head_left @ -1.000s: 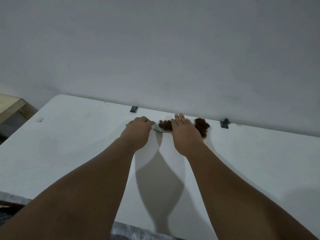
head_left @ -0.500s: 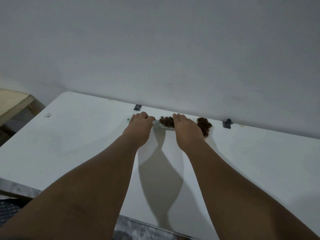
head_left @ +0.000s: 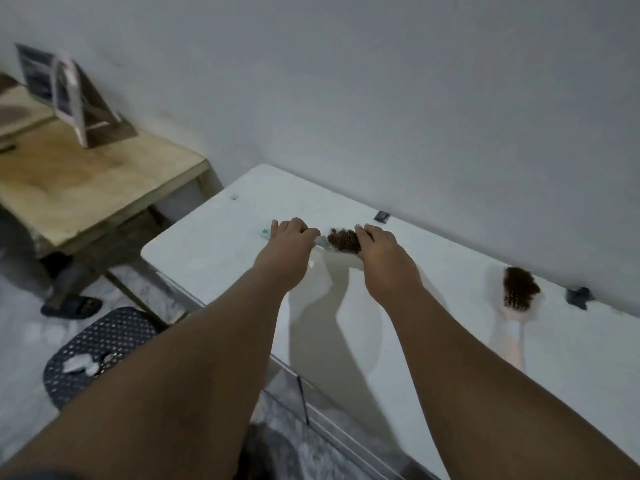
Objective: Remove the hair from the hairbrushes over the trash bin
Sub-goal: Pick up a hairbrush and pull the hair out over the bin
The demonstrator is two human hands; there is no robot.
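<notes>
Hairbrush, pale mint plastic, clogged with brown hair (head_left: 341,240), sits in both your hands above white tabletop (head_left: 214,237) near wall. Long axis runs left-right: handle end pokes out past your left hand (head_left: 291,237), bristle head toward your right hand (head_left: 379,249). Left fingers curled closed round handle; right fingers closed over head's far end. Second hairbrush, white handle, brown hair matted in bristles (head_left: 517,292), lies flat to your right, well apart, head toward wall, handle toward you. Black perforated trash bin (head_left: 93,351) stands on floor, lower left.
</notes>
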